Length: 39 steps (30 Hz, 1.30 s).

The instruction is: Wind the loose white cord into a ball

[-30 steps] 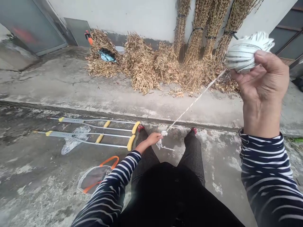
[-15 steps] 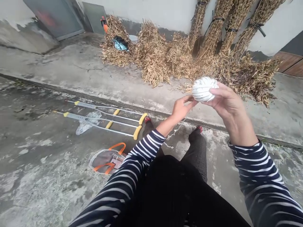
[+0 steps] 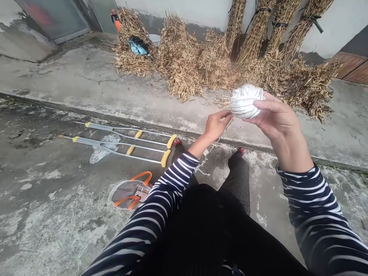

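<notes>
A ball of white cord (image 3: pixel 245 102) with thin dark lines is held up in front of me by my right hand (image 3: pixel 277 115), thumb on its near side and fingers behind and below. At the ball's lower left is my left hand (image 3: pixel 216 124), its thumb and fingertips pinched on the cord. From that hand a loose strand of cord (image 3: pixel 204 163) trails down toward the ground between my legs.
Two crutches (image 3: pixel 126 143) lie on the concrete to the left, over a crumpled clear plastic bag (image 3: pixel 104 150). Nearer is a mesh bag (image 3: pixel 122 189) with orange handles. A raised step edge crosses ahead; dried plant bundles (image 3: pixel 184 65) line the wall.
My left hand has shifted slightly left, its fingers a little farther from under the ball. The ball stays in my right hand. The whole view has tilted a little.
</notes>
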Each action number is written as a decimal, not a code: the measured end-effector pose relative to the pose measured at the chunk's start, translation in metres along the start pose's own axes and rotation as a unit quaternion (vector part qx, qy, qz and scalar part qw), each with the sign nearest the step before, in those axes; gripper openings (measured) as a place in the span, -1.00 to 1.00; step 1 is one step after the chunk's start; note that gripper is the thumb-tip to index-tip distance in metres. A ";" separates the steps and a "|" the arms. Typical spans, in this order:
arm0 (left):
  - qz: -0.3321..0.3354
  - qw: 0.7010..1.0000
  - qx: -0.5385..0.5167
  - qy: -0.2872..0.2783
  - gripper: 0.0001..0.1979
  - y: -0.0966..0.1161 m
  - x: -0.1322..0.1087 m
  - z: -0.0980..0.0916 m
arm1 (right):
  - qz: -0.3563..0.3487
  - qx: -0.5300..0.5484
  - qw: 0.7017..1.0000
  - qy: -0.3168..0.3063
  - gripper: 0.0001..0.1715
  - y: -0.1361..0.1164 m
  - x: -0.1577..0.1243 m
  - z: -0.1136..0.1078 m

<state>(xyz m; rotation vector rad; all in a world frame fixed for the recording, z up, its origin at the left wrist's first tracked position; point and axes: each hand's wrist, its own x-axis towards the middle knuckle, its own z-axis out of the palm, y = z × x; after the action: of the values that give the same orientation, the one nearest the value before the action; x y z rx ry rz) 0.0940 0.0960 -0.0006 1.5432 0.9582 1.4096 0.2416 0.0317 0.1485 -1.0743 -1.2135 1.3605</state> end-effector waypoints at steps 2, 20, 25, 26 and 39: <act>-0.013 0.998 -0.049 -0.029 -0.70 0.004 -0.011 0.005 | -0.007 0.000 1.000 0.003 -0.49 -0.001 0.001 -0.001; -0.132 0.960 -0.194 -0.152 -0.64 0.027 -0.040 -0.006 | -0.016 -0.002 1.000 0.018 -0.51 -0.002 0.006 -0.004; -0.227 0.880 -0.335 -0.248 -0.57 0.026 -0.054 -0.031 | -0.004 -0.044 0.998 0.039 -0.47 0.007 0.015 -0.024; -0.234 0.868 -0.350 -0.262 -0.57 0.024 -0.058 -0.034 | -0.008 -0.049 0.998 0.044 -0.45 0.010 0.017 -0.027; -0.102 0.993 -0.065 -0.014 -0.61 0.016 -0.035 -0.026 | -0.014 -0.012 1.000 -0.019 -0.39 0.026 0.005 -0.020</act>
<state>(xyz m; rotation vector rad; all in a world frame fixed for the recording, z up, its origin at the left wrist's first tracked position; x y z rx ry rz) 0.0649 0.0593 0.0018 1.3281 0.9589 1.2766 0.2582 0.0386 0.1207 -1.0484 -1.2719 1.3527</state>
